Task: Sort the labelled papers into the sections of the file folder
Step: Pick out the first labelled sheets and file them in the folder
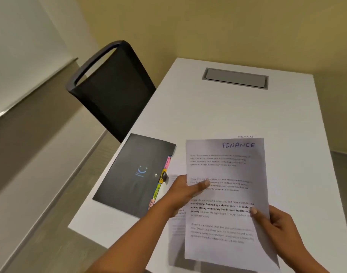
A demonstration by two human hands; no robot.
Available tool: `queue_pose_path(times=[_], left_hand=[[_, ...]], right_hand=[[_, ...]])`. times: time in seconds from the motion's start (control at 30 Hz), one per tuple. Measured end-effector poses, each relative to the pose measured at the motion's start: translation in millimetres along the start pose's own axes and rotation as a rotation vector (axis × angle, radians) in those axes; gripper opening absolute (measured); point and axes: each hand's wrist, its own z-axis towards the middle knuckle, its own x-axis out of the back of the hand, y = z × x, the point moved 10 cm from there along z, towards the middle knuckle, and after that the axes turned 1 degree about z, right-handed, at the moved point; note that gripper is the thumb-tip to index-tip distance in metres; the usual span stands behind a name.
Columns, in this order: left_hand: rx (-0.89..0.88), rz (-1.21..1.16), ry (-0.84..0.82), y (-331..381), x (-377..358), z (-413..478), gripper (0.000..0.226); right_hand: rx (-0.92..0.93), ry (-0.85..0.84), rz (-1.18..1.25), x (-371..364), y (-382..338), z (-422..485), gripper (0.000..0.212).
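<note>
Holds the FINANCE sheet (226,194) raised off the bench (227,115), heading upward, seemingly to read its label. Pinches the left edge with the left hand (185,194) and the right edge with the right hand (275,223), thumbs on top. Shows the black file folder (133,174) closed just left, coloured tabs (160,182) toward the sheet, likely for matching; an ADMIN sheet (245,136) flat beneath.

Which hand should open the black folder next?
Probably the left. The left hand holds the paper at the edge nearest the closed folder, while the right hand grips the other edge, farther away.
</note>
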Motion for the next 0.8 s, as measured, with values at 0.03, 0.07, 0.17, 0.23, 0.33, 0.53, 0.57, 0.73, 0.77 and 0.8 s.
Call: queue_pose_path(times=[0.03, 0.07, 0.17, 0.23, 0.33, 0.53, 0.57, 0.73, 0.77, 0.8], left_hand=[[0.009, 0.054, 0.053, -3.9, 11.7, -2.6, 0.041], [0.034, 0.082, 0.141, -11.6, 28.6, -5.0, 0.051], [0.055, 0.344, 0.453, -36.9, 92.5, -21.9, 0.049], [0.124, 0.900, 0.562, -57.3, 127.7, -32.9, 0.042], [0.257, 1.196, 0.626, -88.5, 157.7, -43.3, 0.034], [0.332, 1.402, 0.536, -97.6, 163.9, -42.6, 0.040], [0.344, 1.425, 0.512, -98.4, 164.2, -40.5, 0.039], [0.327, 1.562, 0.396, -92.4, 158.8, -34.3, 0.034], [0.320, 1.589, 0.388, -89.4, 160.3, -33.9, 0.034], [0.315, 1.600, 0.388, -85.8, 162.7, -34.6, 0.034]], right_hand=[[-0.004, 0.022, 0.006, -1.8, 1.0, -2.1, 0.031], [-0.013, 0.039, -0.001, -3.6, 2.6, -4.2, 0.033], [-0.089, 0.071, -0.009, -5.7, 18.1, -7.9, 0.024], [-0.134, 0.106, -0.024, -2.7, 27.7, -10.7, 0.018], [-0.171, 0.163, -0.030, 2.6, 33.9, -15.2, 0.014], [-0.204, 0.209, -0.016, 4.9, 33.4, -17.4, 0.015], [-0.206, 0.212, -0.017, 4.3, 32.7, -17.0, 0.015], [-0.210, 0.221, 0.030, -1.7, 23.4, -15.3, 0.010], [-0.216, 0.225, 0.041, -3.1, 22.8, -14.0, 0.010], [-0.221, 0.227, 0.044, -4.6, 22.4, -11.6, 0.010]])
